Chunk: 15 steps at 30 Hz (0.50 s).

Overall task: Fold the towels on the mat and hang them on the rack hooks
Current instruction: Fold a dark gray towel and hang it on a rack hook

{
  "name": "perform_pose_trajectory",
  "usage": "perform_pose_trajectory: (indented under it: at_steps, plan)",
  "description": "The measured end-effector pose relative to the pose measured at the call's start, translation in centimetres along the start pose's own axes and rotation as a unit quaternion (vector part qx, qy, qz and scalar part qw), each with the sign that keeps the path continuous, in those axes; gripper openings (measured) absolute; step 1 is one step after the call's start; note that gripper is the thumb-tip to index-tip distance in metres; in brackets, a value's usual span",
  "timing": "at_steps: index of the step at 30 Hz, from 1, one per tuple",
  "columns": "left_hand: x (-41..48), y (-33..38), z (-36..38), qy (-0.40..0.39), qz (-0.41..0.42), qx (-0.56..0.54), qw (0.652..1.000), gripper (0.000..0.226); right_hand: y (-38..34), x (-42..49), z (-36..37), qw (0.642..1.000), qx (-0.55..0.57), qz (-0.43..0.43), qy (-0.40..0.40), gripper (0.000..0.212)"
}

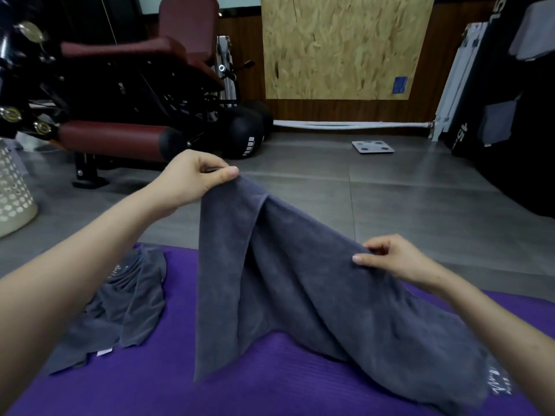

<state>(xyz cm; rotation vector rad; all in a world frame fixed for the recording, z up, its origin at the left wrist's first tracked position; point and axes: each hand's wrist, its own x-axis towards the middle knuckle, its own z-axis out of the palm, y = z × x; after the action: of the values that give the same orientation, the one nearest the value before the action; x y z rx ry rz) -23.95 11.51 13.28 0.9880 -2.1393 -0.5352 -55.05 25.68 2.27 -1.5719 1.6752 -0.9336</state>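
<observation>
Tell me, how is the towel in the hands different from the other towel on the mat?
The held towel is lifted, pinched by the left hand and the right hand; the other towel lies on the mat, untouched. The held towel hangs stretched between the hands; the other towel is crumpled. Both are dark grey.

Bare floor (315, 190) lies open from twelve to two o'clock, with only a flat scale (373, 147) on it. A weight machine (126, 85) and black balls (244, 136) block ten to twelve, a white basket (13, 190) nine, a black rack (510, 121) three. A crumpled towel (126, 301) covers the mat (270, 385) at eight.
</observation>
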Motion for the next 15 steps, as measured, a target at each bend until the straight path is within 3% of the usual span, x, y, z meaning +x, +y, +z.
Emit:
perform_pose_trajectory:
  at_steps: [3, 5, 8, 11, 13, 15]
  plan:
    - [-1.0, -0.8, -0.1, -0.079, -0.071, -0.134, 0.985, 0.029, -1.5, -1.0, -0.9, 0.999, 0.039, -0.020, 0.020, 0.014]
    - [-1.9, -1.8, -0.3, -0.163, -0.096, -0.165, 0.968, 0.054, -2.0, -1.4, -1.0, 0.998, 0.017, -0.013, -0.061, 0.019]
    - [-3.0, -2.4, -0.7, -0.291, -0.096, -0.178, 0.935, 0.056, -2.3, -2.0, -0.8, 0.972, 0.011, 0.025, -0.235, 0.033]
    - [-2.6, -2.4, -1.9, -0.264, -0.086, -0.258, 0.926, 0.052, -3.0, -1.9, -2.0, 0.936, 0.099, 0.022, -0.337, 0.045]
    - [-1.8, -2.9, -2.9, -0.222, -0.087, -0.287, 0.928, 0.052, -3.5, -1.3, -2.9, 0.924, 0.188, 0.008, -0.332, 0.044]
    - [-1.3, -4.0, -3.0, -0.223, -0.108, -0.273, 0.929, 0.057, -3.4, -0.2, -2.9, 0.934, 0.224, 0.008, -0.278, 0.049]
